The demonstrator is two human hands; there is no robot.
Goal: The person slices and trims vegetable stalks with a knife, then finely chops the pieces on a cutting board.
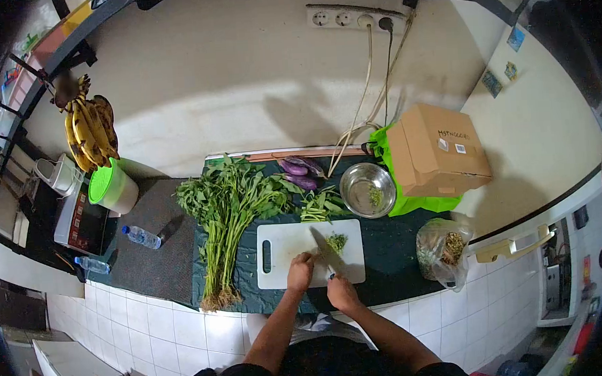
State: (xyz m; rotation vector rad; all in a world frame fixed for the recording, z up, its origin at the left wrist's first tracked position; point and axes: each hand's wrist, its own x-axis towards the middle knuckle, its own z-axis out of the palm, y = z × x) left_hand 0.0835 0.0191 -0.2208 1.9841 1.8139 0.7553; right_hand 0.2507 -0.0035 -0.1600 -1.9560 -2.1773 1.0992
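White cutting board [282, 248] lies under both hands in the head view. The right hand [343, 294] is closed round the handle of a knife [323, 250], whose long axis runs forward from that grip, leaning left toward the tip. Chopped greens [337, 242] sit in a small heap on the board, just right of the blade and ahead of the right hand. The left hand [300, 271] lies across the blade from them; its curled fingertips come nearer the heap than the right hand does, and whether they pinch anything I cannot tell.
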